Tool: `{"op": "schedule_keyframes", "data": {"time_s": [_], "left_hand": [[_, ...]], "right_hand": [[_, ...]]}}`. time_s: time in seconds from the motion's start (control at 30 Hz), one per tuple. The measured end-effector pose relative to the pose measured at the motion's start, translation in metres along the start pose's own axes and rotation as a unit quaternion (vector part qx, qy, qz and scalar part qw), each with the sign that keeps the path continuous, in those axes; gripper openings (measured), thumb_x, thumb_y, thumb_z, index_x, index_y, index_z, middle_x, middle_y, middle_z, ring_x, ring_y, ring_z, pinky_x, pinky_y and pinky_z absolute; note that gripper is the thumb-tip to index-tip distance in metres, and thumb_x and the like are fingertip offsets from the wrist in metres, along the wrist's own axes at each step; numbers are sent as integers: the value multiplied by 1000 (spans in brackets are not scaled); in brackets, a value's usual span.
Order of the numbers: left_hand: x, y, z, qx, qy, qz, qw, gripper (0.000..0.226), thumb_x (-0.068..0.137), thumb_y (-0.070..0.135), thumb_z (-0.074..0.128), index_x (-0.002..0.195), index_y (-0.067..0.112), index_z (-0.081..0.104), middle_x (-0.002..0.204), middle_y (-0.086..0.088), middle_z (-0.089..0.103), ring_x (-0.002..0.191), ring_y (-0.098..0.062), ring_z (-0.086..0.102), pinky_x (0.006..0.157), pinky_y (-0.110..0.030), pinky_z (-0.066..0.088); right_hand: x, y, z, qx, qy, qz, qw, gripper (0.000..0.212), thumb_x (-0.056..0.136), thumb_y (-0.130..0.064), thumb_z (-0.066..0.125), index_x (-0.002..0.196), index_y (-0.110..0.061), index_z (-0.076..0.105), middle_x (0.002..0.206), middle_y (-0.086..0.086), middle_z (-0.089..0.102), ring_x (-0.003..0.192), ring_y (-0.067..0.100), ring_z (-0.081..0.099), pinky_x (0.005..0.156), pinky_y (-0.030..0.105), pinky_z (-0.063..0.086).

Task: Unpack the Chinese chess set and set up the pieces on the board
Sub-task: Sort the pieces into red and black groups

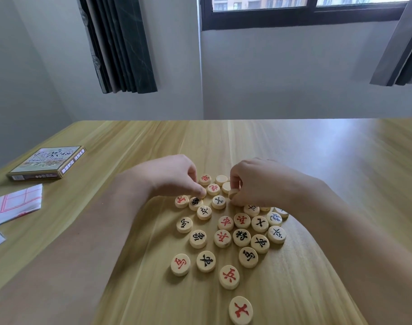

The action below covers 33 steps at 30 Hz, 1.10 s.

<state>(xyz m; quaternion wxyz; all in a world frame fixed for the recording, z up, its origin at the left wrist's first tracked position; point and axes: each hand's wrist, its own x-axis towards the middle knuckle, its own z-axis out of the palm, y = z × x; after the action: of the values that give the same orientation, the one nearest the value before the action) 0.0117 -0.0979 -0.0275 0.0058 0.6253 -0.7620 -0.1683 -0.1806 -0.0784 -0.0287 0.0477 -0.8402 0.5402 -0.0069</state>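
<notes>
Pinching one round wooden piece on edge [233, 193], the right hand [259, 181] works at the far side of the loose pieces [223, 231]. Beside it, the left hand [174, 177] curls its fingers onto another piece; whether it truly grips, I cannot tell. Roughly thirty pieces lie scattered on the table [317, 148]. Far left sit one closed box [46, 163] and one folded paper board [18, 204], not yet spread out. Unpacking looks done; no piece is set up.
</notes>
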Motion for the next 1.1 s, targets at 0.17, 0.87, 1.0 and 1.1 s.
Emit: {"op": "schedule_keyframes", "data": {"time_s": [0.17, 0.87, 1.0, 1.1], "left_hand": [[-1, 8, 2, 19, 15, 8, 1000, 21, 84, 40, 72, 89, 20, 69, 91, 5, 70, 83, -11, 65, 74, -31, 56], [-6, 6, 0, -65, 0, 83, 994, 12, 81, 29, 75, 84, 23, 64, 80, 8, 68, 72, -13, 65, 67, -34, 55], [-6, 6, -2, -78, 30, 86, 993, 5, 85, 28, 70, 87, 25, 66, 84, 9, 68, 76, -10, 62, 65, -28, 51], [5, 13, 8, -39, 145, 83, 985, 6, 87, 28, 63, 93, 31, 64, 101, 10, 62, 95, -13, 55, 86, -31, 42]], "right_hand": [[0, -1, -3, 60, -18, 27, 998, 18, 82, -39, 61, 92, -25, 65, 92, -9, 61, 85, 13, 59, 73, 30, 54], [14, 12, 18, 48, 85, -8, 995, 17, 88, -42, 60, 100, -31, 65, 97, -15, 52, 92, 8, 50, 96, 34, 35], [16, 14, 18, 39, 80, -3, 996, 19, 86, -46, 60, 99, -33, 63, 98, -14, 51, 98, 10, 50, 91, 33, 33], [15, 15, 19, 40, 76, 11, 996, 23, 85, -50, 59, 102, -34, 61, 103, -12, 47, 105, 13, 48, 95, 35, 31]]}}
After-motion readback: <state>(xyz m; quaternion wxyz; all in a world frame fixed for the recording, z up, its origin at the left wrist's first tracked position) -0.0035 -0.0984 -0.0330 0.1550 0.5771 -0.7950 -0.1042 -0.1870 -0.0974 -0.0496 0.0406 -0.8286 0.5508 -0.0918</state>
